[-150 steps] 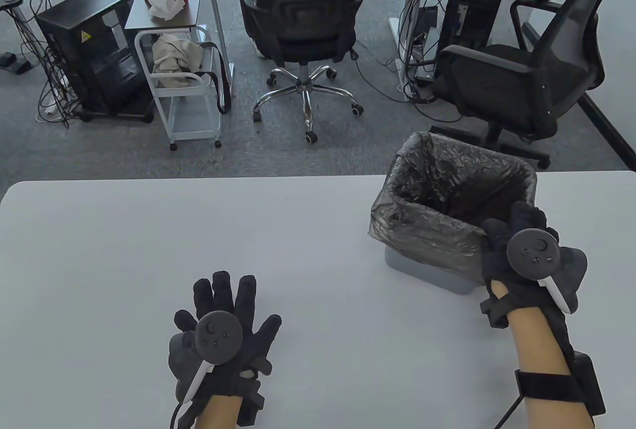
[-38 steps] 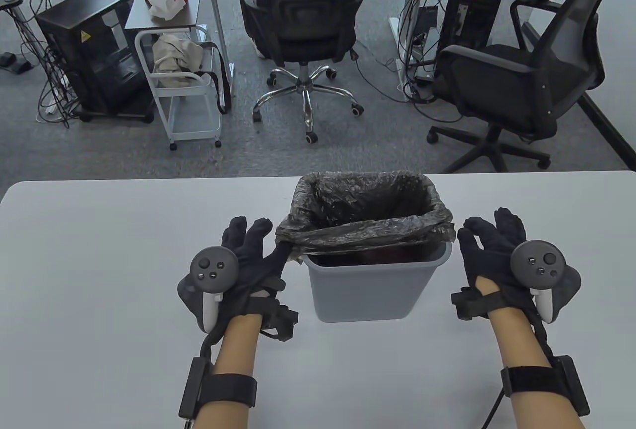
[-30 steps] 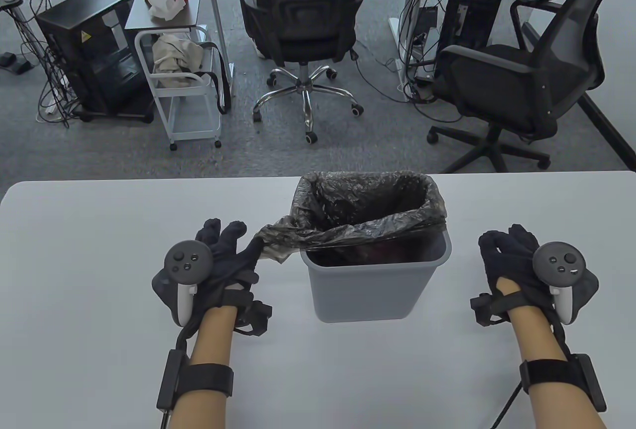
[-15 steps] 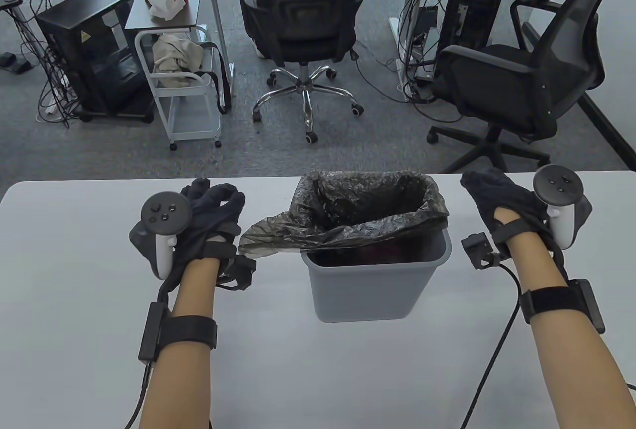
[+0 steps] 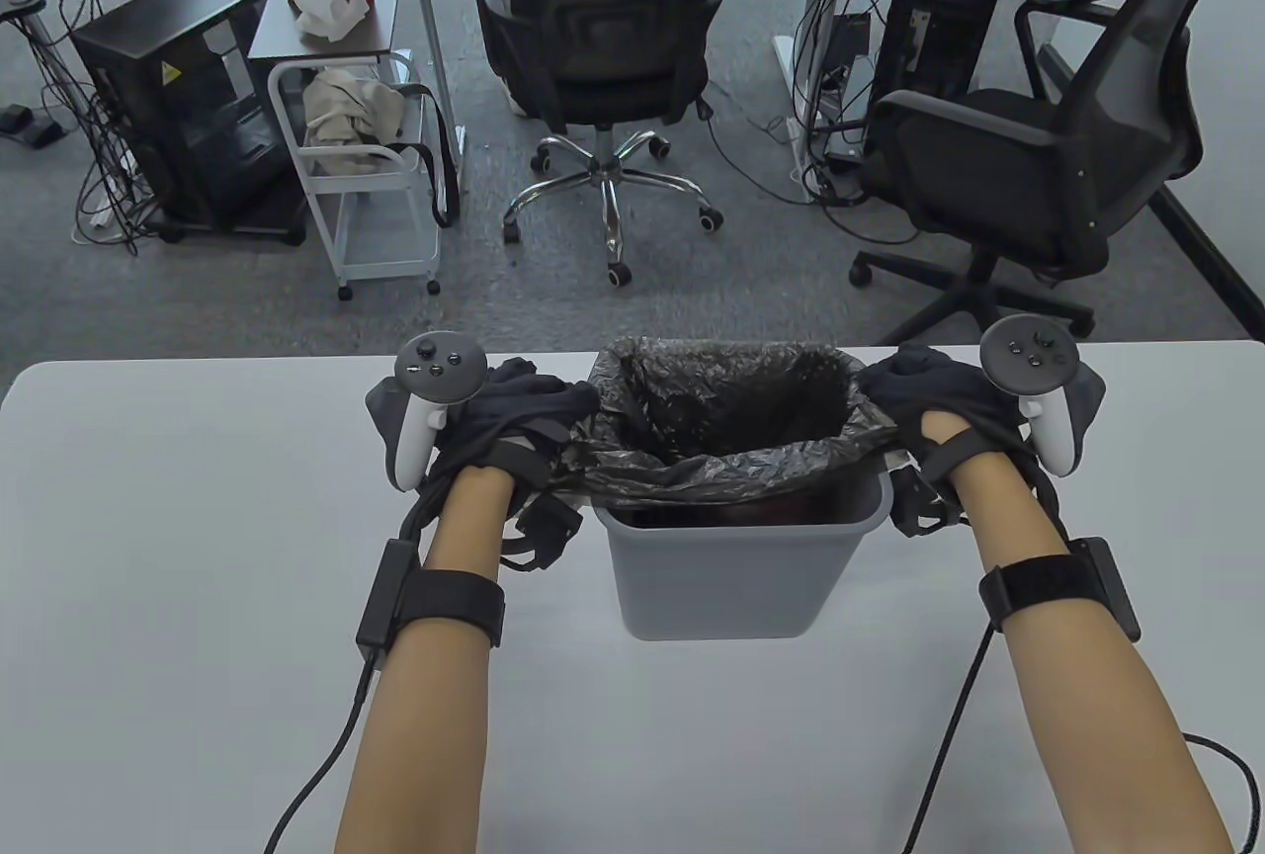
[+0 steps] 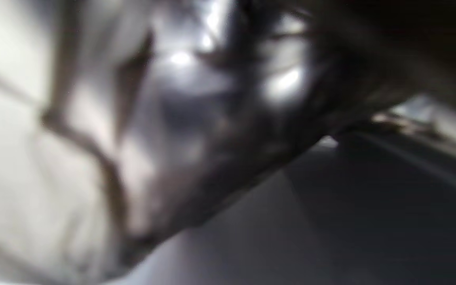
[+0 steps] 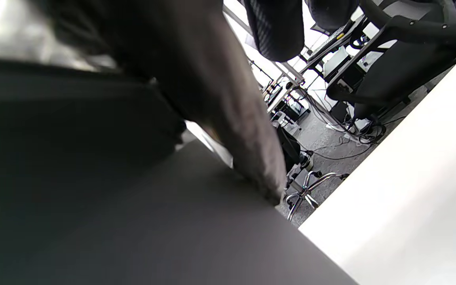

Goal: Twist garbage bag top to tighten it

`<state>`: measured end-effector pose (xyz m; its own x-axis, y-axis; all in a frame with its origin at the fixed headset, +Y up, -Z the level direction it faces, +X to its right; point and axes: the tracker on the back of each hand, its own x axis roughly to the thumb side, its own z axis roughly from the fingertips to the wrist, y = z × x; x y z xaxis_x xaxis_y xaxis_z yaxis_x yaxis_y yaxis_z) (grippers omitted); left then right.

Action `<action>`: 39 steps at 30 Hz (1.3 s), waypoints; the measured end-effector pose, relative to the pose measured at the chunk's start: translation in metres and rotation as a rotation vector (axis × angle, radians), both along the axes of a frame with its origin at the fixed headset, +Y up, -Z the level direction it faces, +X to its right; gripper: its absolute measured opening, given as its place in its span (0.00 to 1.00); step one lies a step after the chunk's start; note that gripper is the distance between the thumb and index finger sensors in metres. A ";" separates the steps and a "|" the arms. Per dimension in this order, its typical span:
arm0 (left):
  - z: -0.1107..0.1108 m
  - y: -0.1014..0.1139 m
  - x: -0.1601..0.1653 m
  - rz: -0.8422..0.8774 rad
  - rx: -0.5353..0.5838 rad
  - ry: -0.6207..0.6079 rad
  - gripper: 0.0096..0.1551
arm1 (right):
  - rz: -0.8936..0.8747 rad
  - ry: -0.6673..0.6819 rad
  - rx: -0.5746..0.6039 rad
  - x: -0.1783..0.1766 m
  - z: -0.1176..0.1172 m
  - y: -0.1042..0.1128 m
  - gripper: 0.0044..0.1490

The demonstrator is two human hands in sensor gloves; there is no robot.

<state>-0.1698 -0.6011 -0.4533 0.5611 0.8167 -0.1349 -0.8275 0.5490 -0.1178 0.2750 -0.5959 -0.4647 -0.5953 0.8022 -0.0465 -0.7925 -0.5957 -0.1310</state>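
**Bag mouth lay between my two hands**

The garbage bag (image 5: 731,419) sat in the grey bin (image 5: 736,567) on the tabletop (image 5: 198,548), its mouth stretched left to right. My left hand (image 5: 519,419) gripped the left edge and my right hand (image 5: 934,394) lay against the right edge; I could not tell whether it was clenched. Both stood equally near, so gathering meant drawing inward to the centre.

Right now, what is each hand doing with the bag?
Left hand: gripping the garbage bag at the bin's left edge.
Right hand: on the bag's right edge; grip cannot be told.
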 end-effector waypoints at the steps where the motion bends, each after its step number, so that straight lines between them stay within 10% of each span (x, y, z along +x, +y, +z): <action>1: 0.000 0.000 0.000 0.027 0.006 -0.004 0.24 | -0.003 0.000 -0.002 0.001 0.000 0.000 0.26; 15: 0.003 0.007 -0.001 0.157 0.139 0.038 0.23 | -0.248 0.001 0.129 0.020 0.010 -0.004 0.27; 28: -0.003 -0.003 -0.002 0.407 0.014 0.112 0.24 | -0.248 -0.176 0.208 0.021 0.009 -0.007 0.28; 39: 0.009 0.000 -0.010 0.446 0.119 0.020 0.24 | -0.557 -0.004 0.210 0.024 0.016 -0.002 0.27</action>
